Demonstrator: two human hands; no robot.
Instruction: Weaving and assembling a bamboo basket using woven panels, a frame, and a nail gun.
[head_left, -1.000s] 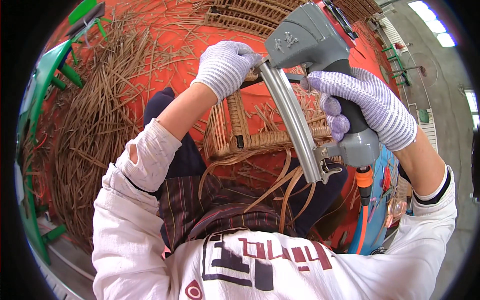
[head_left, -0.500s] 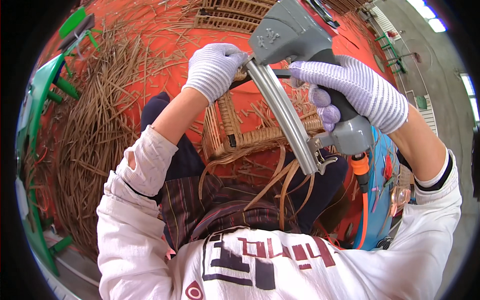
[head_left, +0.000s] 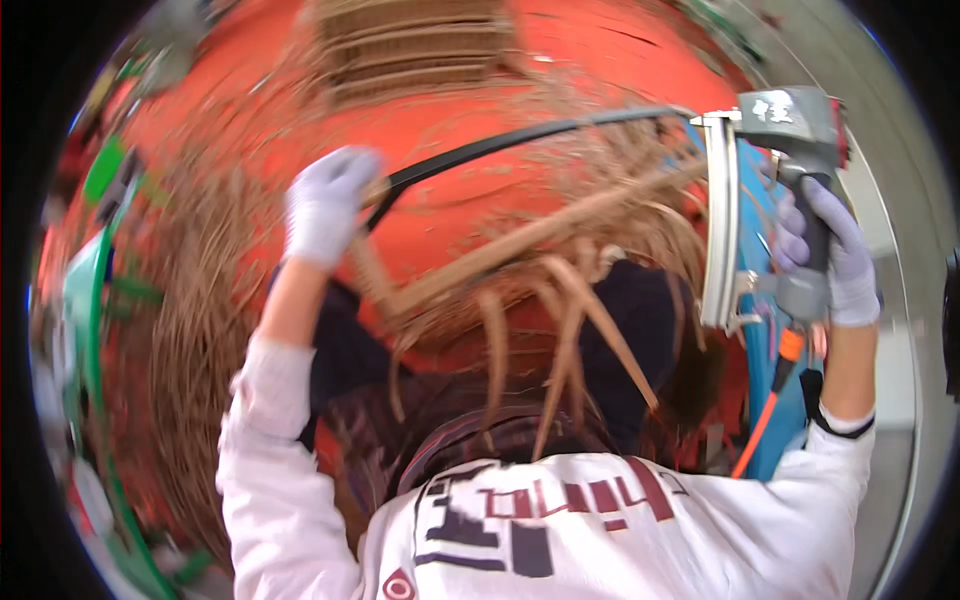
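My right hand (head_left: 848, 250), in a white-and-lilac knit glove, is wrapped round the dark handle of a grey pneumatic staple gun (head_left: 788, 122). The gun stands upright at the right, with its silver magazine beside the frame's far end. My left hand (head_left: 325, 205), gloved too, is closed on the left corner of a frame (head_left: 530, 232) partly wrapped in brown wicker. A bare dark bar (head_left: 480, 155) of that frame arches from my left hand toward the gun. Several loose wicker strips (head_left: 600, 330) hang from the wrapped bar over my lap. Motion blurs the picture.
An orange air hose (head_left: 757, 435) runs down from the gun. A heap of brown strips (head_left: 205, 330) lies at left on the red floor covering (head_left: 440, 130). Beyond it stands a green-edged bench (head_left: 92, 290). A woven piece (head_left: 410, 50) lies at the far side.
The staple gun has moved right, away from my left hand. My left hand has shifted left and lower with the frame's corner. The view has turned, showing more of the frame.
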